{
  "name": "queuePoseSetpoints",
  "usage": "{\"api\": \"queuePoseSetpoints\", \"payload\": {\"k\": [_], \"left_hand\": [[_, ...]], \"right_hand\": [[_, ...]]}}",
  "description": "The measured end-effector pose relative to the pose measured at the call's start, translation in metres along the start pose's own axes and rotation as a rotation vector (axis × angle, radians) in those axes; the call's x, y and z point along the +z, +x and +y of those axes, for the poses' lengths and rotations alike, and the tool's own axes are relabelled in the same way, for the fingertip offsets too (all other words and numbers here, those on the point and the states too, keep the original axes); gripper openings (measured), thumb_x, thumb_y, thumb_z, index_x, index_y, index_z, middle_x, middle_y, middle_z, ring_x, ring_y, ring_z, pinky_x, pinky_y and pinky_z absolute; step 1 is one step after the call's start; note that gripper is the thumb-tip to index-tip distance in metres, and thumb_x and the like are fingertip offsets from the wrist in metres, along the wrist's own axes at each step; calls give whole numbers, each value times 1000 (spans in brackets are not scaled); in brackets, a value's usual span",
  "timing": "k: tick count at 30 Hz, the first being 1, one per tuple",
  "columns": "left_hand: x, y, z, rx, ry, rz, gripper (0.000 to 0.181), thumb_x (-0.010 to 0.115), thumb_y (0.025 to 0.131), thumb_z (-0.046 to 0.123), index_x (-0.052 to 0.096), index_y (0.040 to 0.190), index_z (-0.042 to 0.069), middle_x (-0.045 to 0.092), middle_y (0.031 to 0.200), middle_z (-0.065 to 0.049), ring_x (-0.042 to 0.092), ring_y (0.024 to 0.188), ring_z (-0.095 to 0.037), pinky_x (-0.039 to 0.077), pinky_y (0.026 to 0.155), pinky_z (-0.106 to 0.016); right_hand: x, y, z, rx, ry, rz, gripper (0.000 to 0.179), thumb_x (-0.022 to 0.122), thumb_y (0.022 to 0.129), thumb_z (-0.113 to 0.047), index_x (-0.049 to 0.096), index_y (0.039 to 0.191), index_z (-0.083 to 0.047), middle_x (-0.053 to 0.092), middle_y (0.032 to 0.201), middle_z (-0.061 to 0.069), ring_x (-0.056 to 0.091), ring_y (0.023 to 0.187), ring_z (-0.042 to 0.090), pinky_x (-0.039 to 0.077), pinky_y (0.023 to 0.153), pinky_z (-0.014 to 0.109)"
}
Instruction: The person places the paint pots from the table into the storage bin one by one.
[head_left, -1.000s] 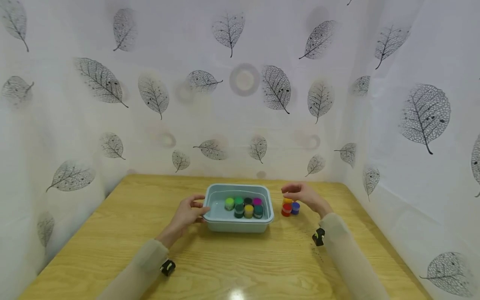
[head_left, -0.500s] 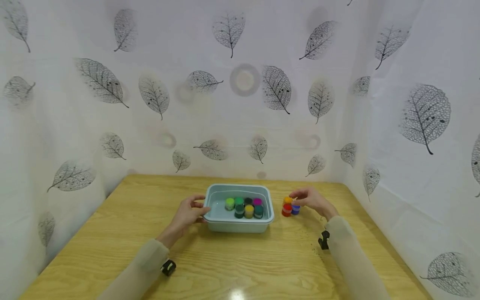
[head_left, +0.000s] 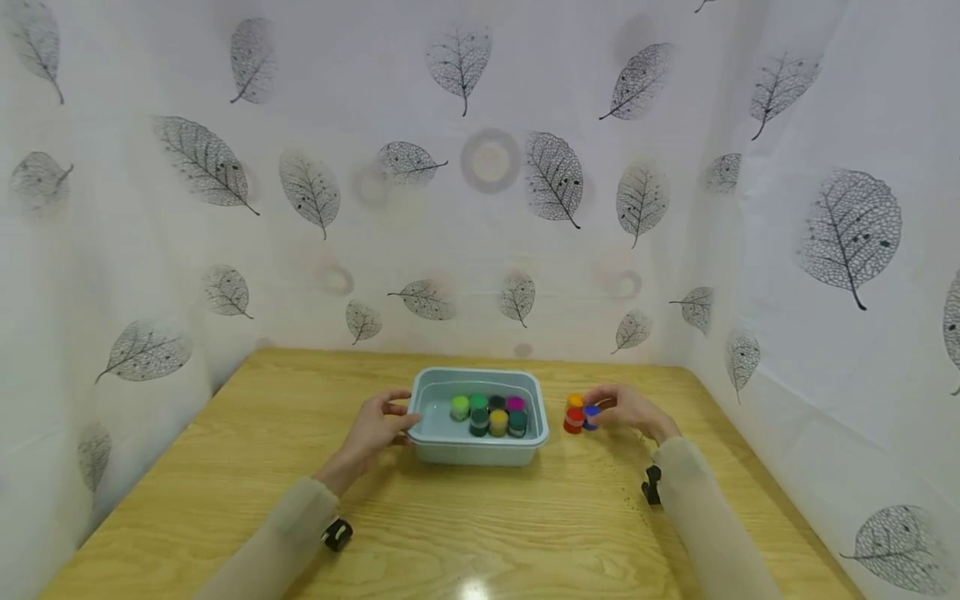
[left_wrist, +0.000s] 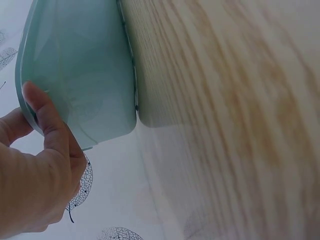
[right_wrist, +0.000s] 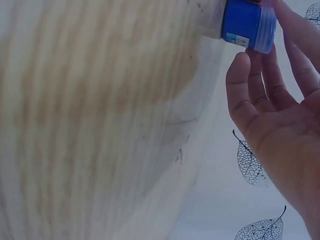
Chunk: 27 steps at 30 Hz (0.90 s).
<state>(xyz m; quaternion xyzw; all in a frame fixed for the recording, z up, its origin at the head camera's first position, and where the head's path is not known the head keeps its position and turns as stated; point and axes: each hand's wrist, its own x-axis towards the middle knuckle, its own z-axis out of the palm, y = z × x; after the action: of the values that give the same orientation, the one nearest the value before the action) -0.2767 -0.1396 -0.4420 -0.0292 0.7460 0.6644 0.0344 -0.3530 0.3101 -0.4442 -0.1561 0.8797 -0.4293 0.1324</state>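
Note:
My left hand grips the left end of a pale blue plastic basin. In the left wrist view, the fingers are bent over the basin's rim. Inside are several small paint jars with green, black, magenta and yellow lids. To the right of the basin, my right hand pinches a blue paint jar. The right wrist view shows the blue jar at the fingertips, its lid partly covered. A red paint jar and an orange-lidded jar stand beside it.
Everything stands on a wood-grain table. A white curtain printed with leaves closes off the back and both sides. Dark specks lie on the table by the right forearm.
My right hand has moved right and down from above the orange-lidded jar to the blue jar, and its fingers have closed around it. The left hand and the basin have stayed put.

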Motion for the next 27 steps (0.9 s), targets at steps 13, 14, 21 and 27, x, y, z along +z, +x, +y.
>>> {"api": "queuePoseSetpoints", "payload": {"k": [13, 14, 21, 27], "left_hand": [[0, -1, 1, 12, -4, 6, 50, 70, 88, 2, 51, 135, 0, 56, 107, -18, 67, 78, -26, 62, 67, -37], [0, -1, 1, 11, -5, 7, 50, 70, 88, 2, 51, 135, 0, 56, 107, -18, 66, 77, -26, 62, 67, -37], [0, -2, 2, 13, -4, 6, 50, 70, 88, 2, 52, 134, 0, 56, 108, -19, 66, 75, -24, 62, 67, -38], [0, -2, 3, 19, 2, 1, 50, 70, 89, 3, 51, 135, 0, 56, 106, -18, 66, 73, -22, 62, 67, -39]], "right_hand": [[2, 3, 7, -24, -9, -40, 39, 75, 83, -4, 57, 118, 2, 57, 122, 21, 59, 108, 29, 54, 90, 34], [2, 3, 7, -29, -10, -41, 40, 75, 83, -4, 57, 118, 2, 57, 123, 21, 59, 109, 30, 55, 91, 36], [3, 2, 7, -57, -40, -35, 40, 76, 83, -6, 59, 118, 4, 59, 123, 24, 59, 113, 36, 54, 95, 42], [0, -4, 7, 17, 51, -21, 43, 75, 85, -10, 59, 122, 2, 56, 129, 24, 62, 104, 25, 57, 90, 40]]}}
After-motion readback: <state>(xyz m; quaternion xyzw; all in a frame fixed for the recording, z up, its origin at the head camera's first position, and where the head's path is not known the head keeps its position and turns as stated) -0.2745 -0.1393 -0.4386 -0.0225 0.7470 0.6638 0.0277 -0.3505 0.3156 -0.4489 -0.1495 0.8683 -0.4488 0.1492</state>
